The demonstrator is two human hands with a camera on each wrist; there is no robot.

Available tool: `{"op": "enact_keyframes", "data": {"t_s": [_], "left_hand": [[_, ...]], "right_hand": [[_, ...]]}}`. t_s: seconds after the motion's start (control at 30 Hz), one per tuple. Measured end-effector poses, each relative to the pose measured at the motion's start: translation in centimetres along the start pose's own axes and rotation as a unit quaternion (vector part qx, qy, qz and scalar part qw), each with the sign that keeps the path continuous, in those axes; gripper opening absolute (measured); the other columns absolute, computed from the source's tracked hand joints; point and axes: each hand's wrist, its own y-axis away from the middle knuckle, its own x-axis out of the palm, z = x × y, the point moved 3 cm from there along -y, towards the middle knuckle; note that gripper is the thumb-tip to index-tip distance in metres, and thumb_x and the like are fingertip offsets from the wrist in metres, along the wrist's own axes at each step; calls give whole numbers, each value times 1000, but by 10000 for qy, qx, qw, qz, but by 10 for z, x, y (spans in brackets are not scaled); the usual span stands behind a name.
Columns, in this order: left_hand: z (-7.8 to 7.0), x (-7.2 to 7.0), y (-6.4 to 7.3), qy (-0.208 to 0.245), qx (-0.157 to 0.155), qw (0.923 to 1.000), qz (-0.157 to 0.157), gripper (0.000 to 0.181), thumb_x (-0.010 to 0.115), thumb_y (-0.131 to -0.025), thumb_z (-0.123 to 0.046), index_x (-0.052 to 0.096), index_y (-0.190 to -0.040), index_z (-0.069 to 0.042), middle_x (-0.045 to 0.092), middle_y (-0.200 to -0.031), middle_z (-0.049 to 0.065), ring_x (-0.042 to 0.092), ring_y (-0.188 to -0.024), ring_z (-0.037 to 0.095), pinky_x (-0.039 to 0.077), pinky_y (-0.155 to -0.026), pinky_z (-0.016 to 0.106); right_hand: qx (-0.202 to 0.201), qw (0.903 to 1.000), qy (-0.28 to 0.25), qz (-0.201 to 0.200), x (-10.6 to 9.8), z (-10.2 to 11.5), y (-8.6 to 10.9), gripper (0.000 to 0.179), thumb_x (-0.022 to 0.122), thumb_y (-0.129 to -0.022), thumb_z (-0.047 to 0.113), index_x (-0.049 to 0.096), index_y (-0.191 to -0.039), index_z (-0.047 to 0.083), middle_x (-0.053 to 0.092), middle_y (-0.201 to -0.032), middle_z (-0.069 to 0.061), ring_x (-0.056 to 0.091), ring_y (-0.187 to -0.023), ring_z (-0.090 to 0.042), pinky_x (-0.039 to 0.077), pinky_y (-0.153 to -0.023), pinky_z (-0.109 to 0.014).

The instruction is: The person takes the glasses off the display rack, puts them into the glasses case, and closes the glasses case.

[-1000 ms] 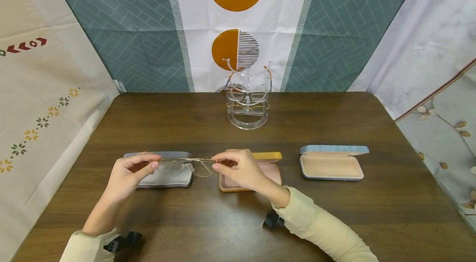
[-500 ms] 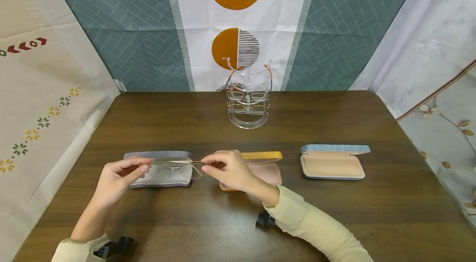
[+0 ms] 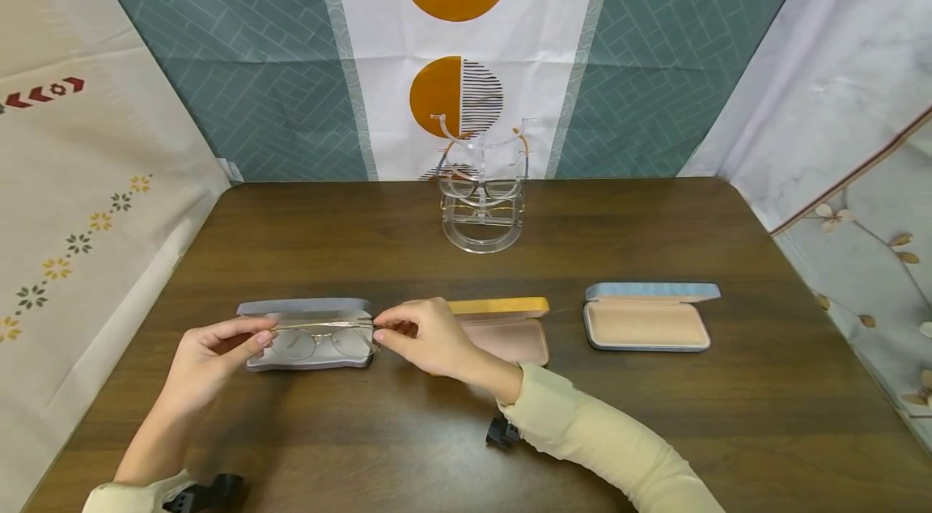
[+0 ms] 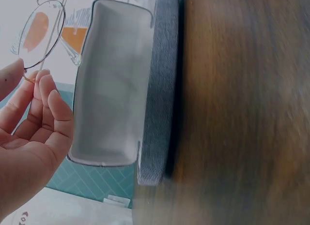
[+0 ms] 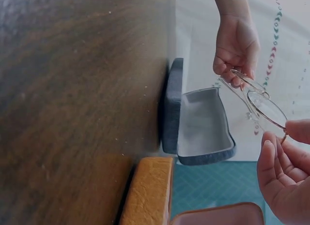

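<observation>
Left hand [image 3: 207, 351]: you pinch the gold glasses [image 3: 320, 324]
Right hand [image 3: 425, 339]: pinching the other end
Grey case [image 3: 309, 306]: open, lower down

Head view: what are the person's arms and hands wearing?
The left hand and right hand are bare, no gloves or rings visible. The left sleeve, mostly out of frame, and right sleeve are plain pale cream-yellow. A boxy black device sits by each cuff, left device and right device.
</observation>
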Motion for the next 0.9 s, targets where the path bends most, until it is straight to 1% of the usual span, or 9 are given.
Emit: {"op": "enact_keyframes", "data": {"t_s": [0.07, 0.17, 0.3, 0.4, 0.53, 0.57, 0.63, 0.8, 0.9], "left_hand": [[2, -2, 1, 43, -44, 10000, -10, 22, 56, -80, 17, 68, -96, 6, 69, -96, -1, 64, -80, 6, 49, -65, 16], [4, -6, 3, -42, -163, 9998, -56, 23, 56, -80, 17, 69, -95, 4, 69, -92, -2, 64, -76, 6, 49, -63, 16], [8, -11, 4, -345, -371, 9987, -78, 20, 58, -81, 13, 69, -95, 3, 69, -86, -6, 63, -72, 4, 48, -60, 16], [11, -15, 4, -823, -519, 9952, -84, 18, 60, -83, 8, 69, -96, 1, 69, -85, -9, 63, -72, 3, 48, -60, 17], [13, -21, 3, -1475, -638, 9870, -103, 15, 61, -84, 3, 68, -97, 2, 68, -84, -13, 62, -71, 2, 49, -60, 18], [14, -22, 3, -1557, -666, 9855, -104, 15, 61, -84, 1, 68, -97, 1, 68, -84, -14, 62, -71, 2, 49, -60, 18], [16, -24, 2, -1499, -728, 9860, -77, 15, 61, -85, 1, 68, -98, 2, 68, -84, -13, 62, -71, 3, 49, -60, 18], [21, -27, 2, -1316, -906, 9871, -84, 15, 61, -85, -2, 69, -98, -1, 68, -85, -11, 62, -70, 4, 49, -61, 18], [25, -28, 4, -1439, -882, 9856, -94, 15, 62, -85, -2, 68, -98, 2, 68, -83, -11, 62, -69, 4, 49, -60, 18]], "right_hand": [[26, 10000, 49, 3, 3, -1, -1, 14, 65, -81, 7, 70, -92, 0, 68, -80, -6, 56, -64, -1, 46, -60, -12], [86, 9999, 47, 65, 8, -3, -3, 13, 64, -82, 7, 70, -92, 0, 68, -81, -6, 56, -64, -1, 45, -60, -11], [185, 9997, 58, 132, 14, -6, -5, 14, 63, -83, 8, 70, -94, 0, 68, -82, -7, 56, -66, -1, 45, -61, -11], [253, 9995, 118, 168, 18, -8, -7, 15, 63, -84, 8, 70, -95, 0, 68, -83, -7, 56, -66, -1, 44, -61, -10], [295, 9989, 280, 250, 23, -8, -10, 16, 62, -85, 9, 70, -96, 1, 68, -84, -6, 56, -66, 0, 43, -61, -9], [312, 9986, 343, 258, 24, -8, -11, 16, 62, -85, 9, 70, -96, 1, 68, -84, -5, 55, -66, 1, 43, -61, -8], [354, 9980, 460, 244, 25, -8, -14, 15, 63, -85, 10, 70, -95, 2, 68, -83, -3, 55, -65, 2, 42, -60, -8], [568, 9953, 727, 284, 30, -8, -19, 14, 64, -84, 10, 71, -94, 4, 68, -79, 0, 53, -62, 3, 40, -58, -7], [713, 9926, 907, 374, 33, -9, -20, 15, 64, -84, 12, 71, -95, 6, 68, -80, 2, 53, -63, 5, 40, -58, -6]]}}
